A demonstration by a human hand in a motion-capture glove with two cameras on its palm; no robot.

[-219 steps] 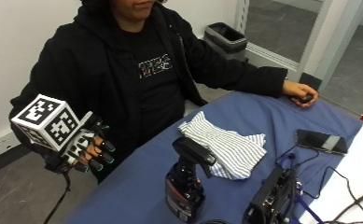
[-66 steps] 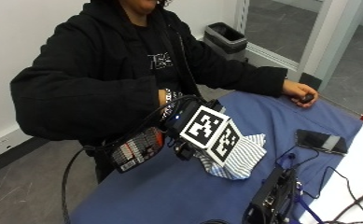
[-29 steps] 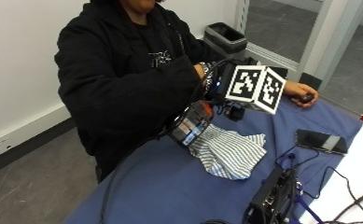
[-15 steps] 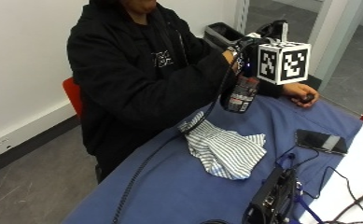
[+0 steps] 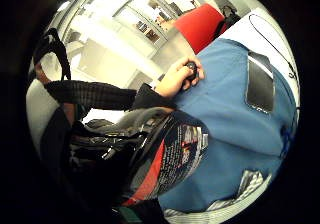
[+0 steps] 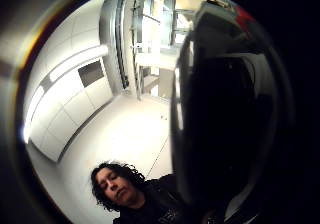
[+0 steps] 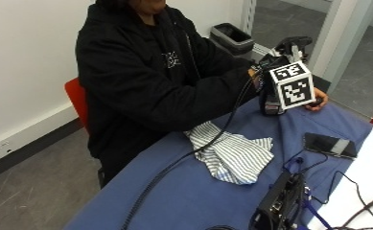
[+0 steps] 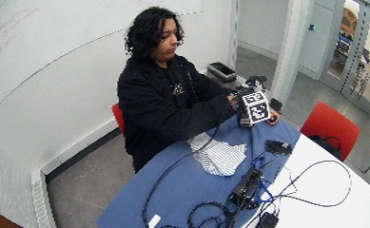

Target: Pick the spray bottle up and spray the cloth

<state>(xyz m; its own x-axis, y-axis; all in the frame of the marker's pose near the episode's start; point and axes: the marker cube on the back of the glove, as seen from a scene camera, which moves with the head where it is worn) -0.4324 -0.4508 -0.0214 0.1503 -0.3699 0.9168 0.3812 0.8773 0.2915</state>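
My gloved right hand grips the dark spray bottle around its neck, at the far end of the blue table. The bottle stands upright, its black trigger head above the hand; whether its base touches the table I cannot tell. The striped cloth lies crumpled on the table, nearer than the bottle and apart from it. In the little finger side palm view the bottle's red and dark label fills the middle, with the cloth at the rim. The bottle darkens the thumb side palm view.
The bare left hand rests on the table just beyond the bottle, holding a small black object. A black phone lies right of the cloth. A black box with cables sits at the near right. A bin stands behind.
The hand came from beside the table, took the bottle from the near end, and lifted it over the cloth. Since half a second ago it moved slightly farther, toward the bare hand.
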